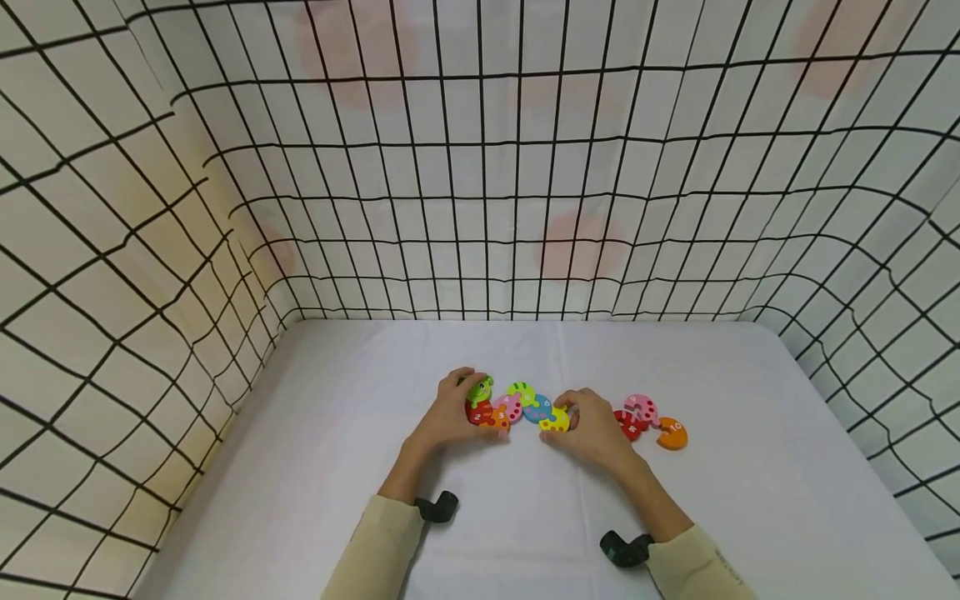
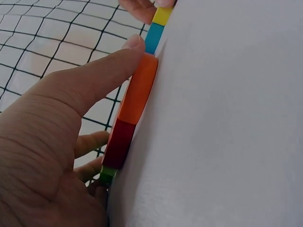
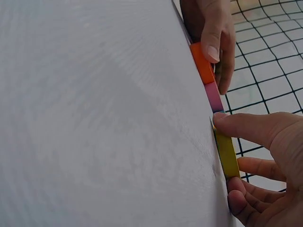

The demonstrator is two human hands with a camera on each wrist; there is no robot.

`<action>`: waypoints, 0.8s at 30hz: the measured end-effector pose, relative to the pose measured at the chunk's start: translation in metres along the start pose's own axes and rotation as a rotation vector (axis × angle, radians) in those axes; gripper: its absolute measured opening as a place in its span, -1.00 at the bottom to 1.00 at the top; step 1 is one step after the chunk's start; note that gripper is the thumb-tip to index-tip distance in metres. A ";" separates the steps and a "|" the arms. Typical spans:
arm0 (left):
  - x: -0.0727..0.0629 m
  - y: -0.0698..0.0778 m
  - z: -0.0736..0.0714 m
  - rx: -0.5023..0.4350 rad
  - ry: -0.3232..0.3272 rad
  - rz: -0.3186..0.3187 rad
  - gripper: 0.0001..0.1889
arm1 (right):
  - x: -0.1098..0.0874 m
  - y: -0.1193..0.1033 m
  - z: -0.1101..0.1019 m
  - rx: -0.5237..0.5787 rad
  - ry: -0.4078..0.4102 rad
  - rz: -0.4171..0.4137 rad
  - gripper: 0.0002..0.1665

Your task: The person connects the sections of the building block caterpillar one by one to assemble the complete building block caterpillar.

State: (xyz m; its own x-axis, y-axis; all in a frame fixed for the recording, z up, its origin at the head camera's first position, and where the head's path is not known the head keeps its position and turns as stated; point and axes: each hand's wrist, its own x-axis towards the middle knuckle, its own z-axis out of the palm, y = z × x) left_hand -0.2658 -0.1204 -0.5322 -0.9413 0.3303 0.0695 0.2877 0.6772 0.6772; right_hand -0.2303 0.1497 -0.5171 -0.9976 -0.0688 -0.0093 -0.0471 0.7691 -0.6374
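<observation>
A row of joined, numbered puzzle pieces lies on the white table. It runs from a green piece with a face (image 1: pixel 481 389) through red (image 1: pixel 476 415), orange (image 1: pixel 499 417), pink (image 1: pixel 510 407), lime (image 1: pixel 522 392) and blue (image 1: pixel 537 407) to a yellow puzzle piece (image 1: pixel 555 419). My left hand (image 1: pixel 448 414) grips the row's left end, thumb along the orange piece's near edge, fingers behind the red and green ones. With thumb and fingers, my right hand (image 1: pixel 597 428) holds the yellow piece (image 3: pixel 227 153) at the right end, against the blue one.
Right of my right hand lie three more pieces: red (image 1: pixel 630 427), pink (image 1: pixel 642 408) and orange (image 1: pixel 672 433). The pink one touches or nearly touches the red; the orange sits slightly apart. A black grid-lined white wall (image 1: pixel 495 171) surrounds the table (image 1: pixel 517 533) at back and sides.
</observation>
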 end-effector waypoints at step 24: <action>0.000 -0.001 0.001 0.013 0.006 0.036 0.01 | -0.021 0.050 -0.055 0.012 0.089 -0.140 -0.35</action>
State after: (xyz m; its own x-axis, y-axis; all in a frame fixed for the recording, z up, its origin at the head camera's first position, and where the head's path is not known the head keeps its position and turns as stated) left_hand -0.2659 -0.1205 -0.5342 -0.9315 0.3502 0.0980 0.3232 0.6739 0.6644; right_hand -0.2149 0.2247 -0.5065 -0.9819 -0.1179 0.1485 -0.1861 0.7480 -0.6370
